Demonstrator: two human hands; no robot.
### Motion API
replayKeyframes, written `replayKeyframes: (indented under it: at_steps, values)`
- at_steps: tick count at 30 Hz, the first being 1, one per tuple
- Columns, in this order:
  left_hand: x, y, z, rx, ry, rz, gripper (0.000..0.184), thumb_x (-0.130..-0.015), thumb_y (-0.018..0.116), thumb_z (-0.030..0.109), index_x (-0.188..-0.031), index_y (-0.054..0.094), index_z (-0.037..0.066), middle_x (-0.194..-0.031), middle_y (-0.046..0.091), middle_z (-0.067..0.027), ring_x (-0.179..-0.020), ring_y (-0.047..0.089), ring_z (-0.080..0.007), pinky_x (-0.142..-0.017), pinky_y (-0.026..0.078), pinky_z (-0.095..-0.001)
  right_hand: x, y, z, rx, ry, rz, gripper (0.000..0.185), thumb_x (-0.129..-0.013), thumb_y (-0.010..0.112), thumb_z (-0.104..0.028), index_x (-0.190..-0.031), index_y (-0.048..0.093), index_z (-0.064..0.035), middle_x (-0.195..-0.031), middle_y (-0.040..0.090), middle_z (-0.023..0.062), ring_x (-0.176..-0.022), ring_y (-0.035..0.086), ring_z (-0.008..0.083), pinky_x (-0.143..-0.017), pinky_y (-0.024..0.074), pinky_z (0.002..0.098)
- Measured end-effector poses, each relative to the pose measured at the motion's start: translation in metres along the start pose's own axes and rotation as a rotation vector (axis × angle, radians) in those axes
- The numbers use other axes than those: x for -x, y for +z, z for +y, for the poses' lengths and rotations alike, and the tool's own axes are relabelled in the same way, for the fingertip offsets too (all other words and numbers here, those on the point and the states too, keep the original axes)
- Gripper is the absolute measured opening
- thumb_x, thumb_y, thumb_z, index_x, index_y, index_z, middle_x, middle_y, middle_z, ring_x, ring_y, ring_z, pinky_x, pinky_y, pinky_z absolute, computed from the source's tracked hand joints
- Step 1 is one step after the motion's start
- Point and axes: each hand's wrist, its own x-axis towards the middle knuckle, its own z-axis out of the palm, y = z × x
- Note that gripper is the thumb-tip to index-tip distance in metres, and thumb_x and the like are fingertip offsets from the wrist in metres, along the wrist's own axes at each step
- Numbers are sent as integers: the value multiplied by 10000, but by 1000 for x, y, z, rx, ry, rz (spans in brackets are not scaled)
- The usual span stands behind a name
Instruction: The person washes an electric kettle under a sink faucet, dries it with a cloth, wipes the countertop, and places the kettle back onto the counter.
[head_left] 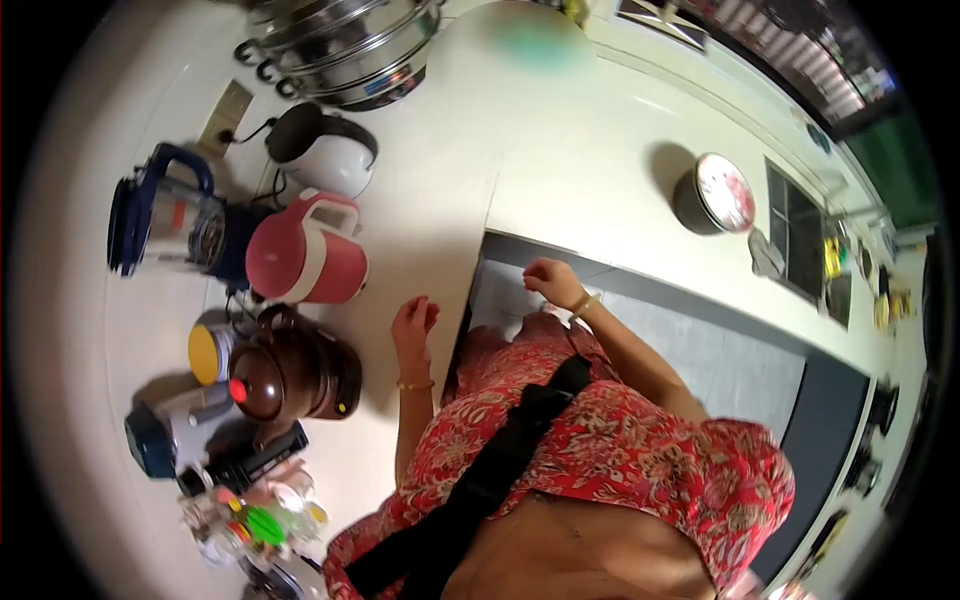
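My left hand (414, 328) is raised over the counter beside the pink insulated jug (335, 262) and the brown lidded pot (285, 370). Its fingers are loosely bent and a little apart, and it holds nothing. Past the counter's edge, above the grey floor, is my right hand (553, 283). Those fingers curl in toward the palm, with no object showing in them. Neither hand touches any of the vessels. The jug has a white handle, and a red knob tops the pot's lid.
Along the wall stand a blue-handled blender (180, 225), a white kettle (335, 160) and a steel steamer (350, 55). Clutter with a green item (265, 524) lies lower left. Across the corner, a round pot (712, 195) sits near a grey cloth (766, 255) and the sink (793, 225).
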Motion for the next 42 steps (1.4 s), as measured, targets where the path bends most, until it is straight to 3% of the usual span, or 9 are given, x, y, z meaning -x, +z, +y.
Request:
replayKeyframes:
  at_steps: [7,12,15,18,22,26,31,36,42]
  values:
    - [-93,84,57,69,186,156,693,-738,616,311,-1239,237,19,-1074,459,-99,-957,463,-174,-774,415,-325,42,-65,28,-12,-8,28,149,-773,537,-85,-862,536,34,-720,601,110,-636,582,156,-572,456,254]
    - [-208,119,111,146,246,330,1040,-577,709,440,-1265,90,-36,-1252,258,-197,-957,445,-219,-668,446,-308,69,-145,69,-29,148,198,129,-788,520,-66,-855,530,44,-706,592,96,-641,568,133,-578,446,224]
    - [-265,115,128,14,118,611,1315,-445,709,577,-1267,-139,-3,-1322,47,-271,-1165,275,-377,-901,333,-410,89,-185,79,-76,201,285,135,-782,526,-74,-855,534,39,-698,592,96,-631,559,124,-554,435,215]
    - [-286,109,137,-20,44,684,1276,-498,683,571,-1250,-154,-31,-1308,35,-299,-1193,199,-415,-965,241,-421,100,-207,81,-70,289,363,155,-783,519,-94,-862,535,39,-698,597,95,-623,564,133,-539,441,222]
    - [-297,111,139,-190,-43,821,1194,-581,636,548,-1233,-152,-68,-1282,37,-342,-1170,227,-438,-955,260,-416,104,-209,91,-71,360,387,153,-787,515,-105,-862,539,26,-701,602,92,-617,579,140,-527,461,239]
    - [-304,100,126,-210,51,763,1091,-668,588,491,-1217,-152,-93,-1241,77,-392,-1144,248,-465,-946,271,-424,105,-195,89,-86,380,363,146,-784,524,-111,-860,538,13,-698,603,87,-611,575,136,-519,452,238]
    - [-277,75,117,-271,172,709,1026,-706,565,466,-1218,-104,-119,-1246,177,-347,-1141,292,-414,-943,285,-374,101,-180,84,-37,352,330,146,-792,518,-106,-863,534,21,-688,599,92,-610,569,137,-511,440,230]
    - [-276,46,102,-307,301,611,902,-707,575,452,-1208,126,-149,-1207,285,-326,-1141,301,-391,-917,306,-368,99,-171,91,-19,341,310,190,-807,514,-145,-886,536,26,-720,606,98,-640,574,147,-553,455,256]
    - [-247,48,95,13,175,409,547,-745,568,396,-1046,398,-29,-1000,472,-149,-881,462,-236,-681,406,-316,99,-175,86,188,317,404,183,-791,525,-151,-815,552,29,-678,608,100,-625,587,146,-570,459,255]
